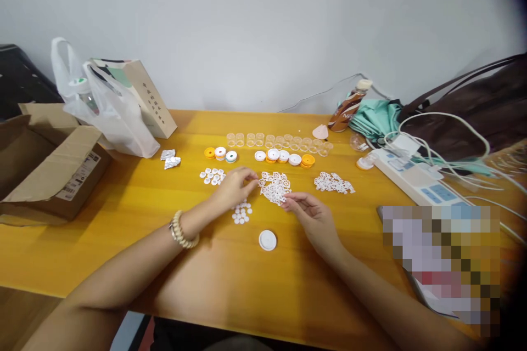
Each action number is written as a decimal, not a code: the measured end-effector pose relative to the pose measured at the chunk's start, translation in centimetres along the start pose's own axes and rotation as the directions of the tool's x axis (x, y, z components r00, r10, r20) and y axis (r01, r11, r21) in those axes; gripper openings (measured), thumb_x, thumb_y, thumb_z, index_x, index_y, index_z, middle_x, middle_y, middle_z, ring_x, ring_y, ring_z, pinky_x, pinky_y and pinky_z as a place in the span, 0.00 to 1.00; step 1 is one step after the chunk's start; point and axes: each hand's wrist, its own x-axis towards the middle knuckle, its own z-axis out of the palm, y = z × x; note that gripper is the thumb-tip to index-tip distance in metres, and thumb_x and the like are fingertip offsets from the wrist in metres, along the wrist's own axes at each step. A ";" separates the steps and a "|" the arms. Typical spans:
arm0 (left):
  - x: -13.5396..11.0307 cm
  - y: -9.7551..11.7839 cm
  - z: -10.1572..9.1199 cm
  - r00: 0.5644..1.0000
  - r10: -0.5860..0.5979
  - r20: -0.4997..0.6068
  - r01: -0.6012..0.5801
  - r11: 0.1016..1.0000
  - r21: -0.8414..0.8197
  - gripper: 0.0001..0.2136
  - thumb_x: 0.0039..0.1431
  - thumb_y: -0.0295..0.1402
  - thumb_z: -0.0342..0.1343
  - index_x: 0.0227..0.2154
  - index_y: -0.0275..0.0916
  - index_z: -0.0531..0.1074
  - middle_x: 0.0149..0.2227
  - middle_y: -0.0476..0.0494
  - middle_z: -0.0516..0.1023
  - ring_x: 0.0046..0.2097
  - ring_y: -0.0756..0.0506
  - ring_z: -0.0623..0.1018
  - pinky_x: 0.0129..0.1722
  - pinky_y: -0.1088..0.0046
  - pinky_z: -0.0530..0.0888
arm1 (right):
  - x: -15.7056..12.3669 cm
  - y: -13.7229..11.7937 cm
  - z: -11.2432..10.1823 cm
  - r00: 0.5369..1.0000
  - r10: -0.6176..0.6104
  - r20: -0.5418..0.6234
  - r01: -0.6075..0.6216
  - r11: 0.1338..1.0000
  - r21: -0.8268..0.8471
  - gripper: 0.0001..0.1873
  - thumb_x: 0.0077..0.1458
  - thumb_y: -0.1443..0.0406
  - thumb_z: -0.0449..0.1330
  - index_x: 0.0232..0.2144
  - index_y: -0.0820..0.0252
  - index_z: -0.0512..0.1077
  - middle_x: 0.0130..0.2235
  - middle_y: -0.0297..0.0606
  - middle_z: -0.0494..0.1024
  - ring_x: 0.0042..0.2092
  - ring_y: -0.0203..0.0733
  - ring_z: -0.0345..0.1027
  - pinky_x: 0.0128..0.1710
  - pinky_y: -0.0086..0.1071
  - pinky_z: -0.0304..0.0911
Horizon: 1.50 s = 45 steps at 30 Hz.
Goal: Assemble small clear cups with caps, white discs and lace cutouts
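Observation:
My left hand (235,186), with a beaded bracelet on the wrist, rests on the yellow table (123,214); its fingers are curled and reach into a pile of white lacy plastic pieces (275,186). From the other side, my right hand (308,213) touches the same pile with pinched fingertips. What each hand grips is too small to see. Small white discs (241,213) lie under my left hand, and a white round cap (267,240) sits nearer to me.
Behind the pile stand orange and white spools (284,157), a row of clear cups (280,141), more white discs (212,176) and another white pile (333,182). A cardboard box (49,170), plastic bag (111,109), bottle (348,112), power strip (415,178) and brown bag (473,109) line the sides.

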 end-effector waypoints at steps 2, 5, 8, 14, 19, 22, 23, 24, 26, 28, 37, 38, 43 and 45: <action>1.5 -0.6 0.3 0.999 -0.022 0.032 0.021 1.000 0.023 0.05 0.54 0.30 0.53 0.30 0.34 0.72 0.32 0.44 0.75 0.33 0.48 0.73 0.35 0.73 0.69 | 0.2 0.2 -0.1 1.000 -0.007 0.002 0.007 1.000 0.015 0.11 0.44 0.58 0.64 0.31 0.56 0.72 0.30 0.34 0.75 0.33 0.35 0.69 0.39 0.32 0.65; 2.9 -1.0 0.8 0.998 -0.050 0.047 0.048 0.998 0.036 0.06 0.52 0.32 0.54 0.29 0.34 0.72 0.30 0.44 0.76 0.31 0.49 0.73 0.32 0.73 0.68 | 0.3 0.3 -0.2 1.000 -0.024 0.012 0.023 0.999 0.041 0.13 0.44 0.59 0.65 0.33 0.56 0.71 0.30 0.33 0.74 0.32 0.35 0.69 0.39 0.32 0.66; 3.7 -1.0 1.2 0.996 -0.082 0.034 0.080 0.995 0.055 0.08 0.52 0.34 0.54 0.29 0.34 0.72 0.29 0.44 0.76 0.29 0.48 0.72 0.30 0.73 0.67 | 0.3 0.4 -0.3 0.999 -0.028 0.020 0.027 0.998 0.049 0.13 0.44 0.59 0.65 0.33 0.56 0.70 0.29 0.32 0.73 0.32 0.34 0.69 0.39 0.32 0.65; 5.3 -1.2 1.9 0.994 -0.100 0.043 0.098 0.994 0.056 0.04 0.47 0.30 0.57 0.22 0.34 0.71 0.22 0.47 0.73 0.24 0.50 0.70 0.26 0.75 0.65 | 0.3 0.4 -0.3 0.999 -0.029 0.025 0.028 0.999 0.024 0.13 0.45 0.59 0.64 0.33 0.57 0.69 0.29 0.34 0.73 0.32 0.35 0.69 0.40 0.34 0.65; 5.1 -1.0 1.0 0.997 -0.076 -0.013 0.076 0.997 -0.030 0.03 0.50 0.28 0.54 0.24 0.34 0.70 0.24 0.47 0.74 0.26 0.51 0.71 0.28 0.76 0.67 | 0.2 0.2 -0.3 0.999 -0.021 0.027 0.020 0.999 0.035 0.13 0.45 0.59 0.64 0.33 0.57 0.69 0.29 0.33 0.73 0.32 0.35 0.69 0.40 0.33 0.66; 3.2 -0.3 -0.1 0.998 -0.049 -0.035 0.044 0.992 -0.121 0.04 0.53 0.30 0.52 0.28 0.34 0.69 0.28 0.46 0.75 0.29 0.51 0.73 0.30 0.77 0.69 | 0.2 0.1 -0.3 0.999 -0.011 0.040 0.009 0.999 0.050 0.12 0.45 0.60 0.64 0.33 0.56 0.69 0.29 0.32 0.74 0.32 0.35 0.70 0.40 0.33 0.66; 2.3 0.0 -0.3 0.999 -0.041 -0.027 0.036 0.983 -0.182 0.05 0.54 0.31 0.52 0.29 0.34 0.69 0.29 0.45 0.75 0.30 0.52 0.74 0.31 0.77 0.70 | 0.2 0.1 -0.3 0.999 -0.007 0.048 0.004 0.998 0.059 0.12 0.45 0.60 0.64 0.33 0.56 0.69 0.29 0.32 0.74 0.32 0.35 0.70 0.40 0.33 0.66; 1.3 0.2 -0.5 0.999 -0.038 -0.012 0.032 0.957 -0.288 0.05 0.54 0.31 0.53 0.30 0.34 0.68 0.28 0.45 0.76 0.30 0.51 0.75 0.31 0.77 0.71 | 0.2 0.0 -0.3 0.998 -0.001 0.056 -0.002 0.998 0.068 0.13 0.45 0.61 0.64 0.34 0.56 0.69 0.29 0.32 0.75 0.32 0.34 0.70 0.40 0.33 0.66; -0.7 0.5 -0.8 0.998 -0.042 0.045 0.059 0.876 -0.478 0.07 0.54 0.33 0.53 0.33 0.34 0.69 0.28 0.45 0.76 0.29 0.51 0.76 0.30 0.77 0.72 | 0.2 -0.1 -0.3 0.997 0.017 0.075 -0.023 0.997 0.080 0.13 0.44 0.61 0.65 0.35 0.55 0.69 0.29 0.32 0.75 0.32 0.34 0.70 0.40 0.33 0.66; -2.5 0.6 -0.8 0.992 -0.095 0.084 0.126 0.817 -0.563 0.09 0.54 0.34 0.54 0.36 0.34 0.70 0.29 0.45 0.77 0.29 0.51 0.77 0.29 0.78 0.72 | 0.2 -0.1 -0.4 0.995 0.043 0.088 -0.050 0.995 0.084 0.14 0.43 0.62 0.66 0.34 0.55 0.70 0.30 0.32 0.76 0.34 0.35 0.71 0.41 0.33 0.66; -3.6 -0.5 -0.4 0.942 -0.284 0.178 0.330 0.704 -0.629 0.12 0.46 0.33 0.61 0.35 0.35 0.74 0.33 0.43 0.79 0.31 0.50 0.78 0.34 0.75 0.74 | 0.3 -0.1 -0.6 0.985 0.134 0.108 -0.141 0.988 0.057 0.12 0.41 0.63 0.67 0.32 0.56 0.73 0.30 0.33 0.78 0.34 0.36 0.72 0.42 0.34 0.66; -3.5 -0.5 -0.3 0.938 -0.301 0.171 0.339 0.695 -0.634 0.12 0.46 0.33 0.61 0.35 0.35 0.74 0.33 0.43 0.79 0.31 0.50 0.77 0.33 0.75 0.74 | 0.3 -0.1 -0.6 0.984 0.138 0.114 -0.145 0.988 0.054 0.12 0.41 0.62 0.67 0.32 0.56 0.73 0.30 0.33 0.78 0.34 0.36 0.72 0.41 0.34 0.66; -3.7 -0.3 0.0 0.950 -0.289 0.116 0.294 0.705 -0.645 0.11 0.47 0.33 0.60 0.33 0.34 0.72 0.33 0.43 0.78 0.31 0.51 0.76 0.32 0.76 0.73 | 0.2 -0.1 -0.4 0.975 0.167 0.146 -0.176 0.983 0.055 0.13 0.40 0.63 0.67 0.31 0.57 0.74 0.28 0.33 0.78 0.32 0.36 0.72 0.39 0.34 0.67; -3.9 0.0 0.0 0.964 -0.235 0.127 0.259 0.704 -0.661 0.10 0.47 0.32 0.60 0.33 0.34 0.71 0.35 0.43 0.77 0.32 0.51 0.76 0.33 0.76 0.73 | 0.2 -0.1 -0.4 0.970 0.181 0.164 -0.192 0.980 0.056 0.12 0.39 0.63 0.68 0.31 0.56 0.74 0.28 0.32 0.78 0.31 0.35 0.72 0.39 0.33 0.66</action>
